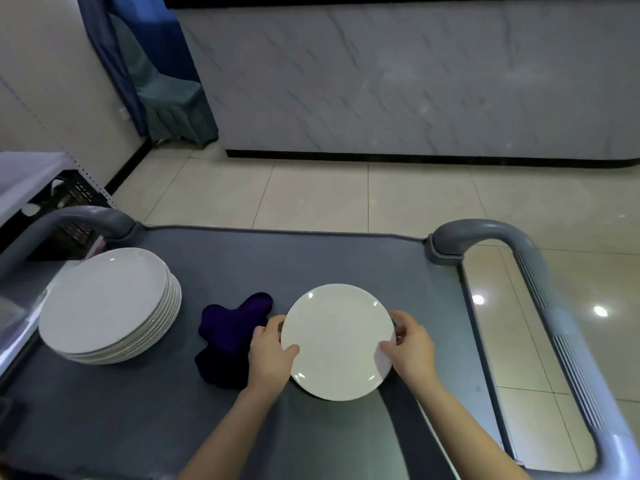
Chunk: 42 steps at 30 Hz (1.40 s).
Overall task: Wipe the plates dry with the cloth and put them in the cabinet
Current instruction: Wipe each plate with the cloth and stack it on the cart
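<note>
Gripping a single white dinner plate [337, 342] by its rim, the person is working over a grey service cart [346, 258]. The left hand [270, 355] is pinching the rim at about eight o'clock, thumb on the face; the right hand [410, 344] is clamping it at about four o'clock, fingers curling under. The plate is sitting just above or on the cart top; which, I cannot tell. A dark purple cloth [228, 337] is lying crumpled at the plate's nine o'clock, just beside the left hand. A stack of white plates [107, 303] is resting farther out at nine o'clock. Being glazed ceramic, the plate is likely stiff, slick when wet and breakable, so opposite rim edges are offering the safest hold. No cabinet is showing.
</note>
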Each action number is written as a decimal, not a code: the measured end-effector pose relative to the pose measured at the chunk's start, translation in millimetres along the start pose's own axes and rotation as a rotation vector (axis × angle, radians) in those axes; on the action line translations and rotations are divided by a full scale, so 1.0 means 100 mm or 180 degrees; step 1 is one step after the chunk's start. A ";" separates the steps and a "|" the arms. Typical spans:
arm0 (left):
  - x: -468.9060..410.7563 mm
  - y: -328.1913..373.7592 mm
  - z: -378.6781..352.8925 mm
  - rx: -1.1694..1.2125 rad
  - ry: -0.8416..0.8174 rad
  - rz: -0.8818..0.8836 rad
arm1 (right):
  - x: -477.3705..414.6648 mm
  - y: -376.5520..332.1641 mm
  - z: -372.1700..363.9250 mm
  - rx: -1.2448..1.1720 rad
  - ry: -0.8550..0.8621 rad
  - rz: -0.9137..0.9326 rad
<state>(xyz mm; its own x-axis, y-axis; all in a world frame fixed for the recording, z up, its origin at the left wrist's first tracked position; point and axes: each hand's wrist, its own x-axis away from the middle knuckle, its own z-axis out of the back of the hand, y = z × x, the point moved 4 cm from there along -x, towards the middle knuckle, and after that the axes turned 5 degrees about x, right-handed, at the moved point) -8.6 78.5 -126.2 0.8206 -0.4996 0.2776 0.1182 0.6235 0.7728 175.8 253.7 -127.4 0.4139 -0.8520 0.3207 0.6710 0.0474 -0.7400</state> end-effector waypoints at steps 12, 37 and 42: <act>-0.02 0.06 0.38 0.0517 0.0317 -0.0161 | 0.07 -0.29 0.01 -0.2034 -0.0694 0.0063; -1.33 -0.28 0.87 -0.0949 -0.1332 -0.0593 | -0.02 -0.63 -0.43 -0.2356 -0.0940 -0.0201; -1.42 -0.36 0.82 -0.0832 -0.1250 -0.0423 | -0.04 -0.57 -0.44 -0.2313 -0.0857 -0.0325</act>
<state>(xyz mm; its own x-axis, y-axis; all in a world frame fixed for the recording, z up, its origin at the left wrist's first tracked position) -175.1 77.9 -146.6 0.5219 -0.7428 0.4194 0.3854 0.6439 0.6609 108.6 230.9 -112.5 0.5691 -0.6734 0.4718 0.1812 -0.4569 -0.8708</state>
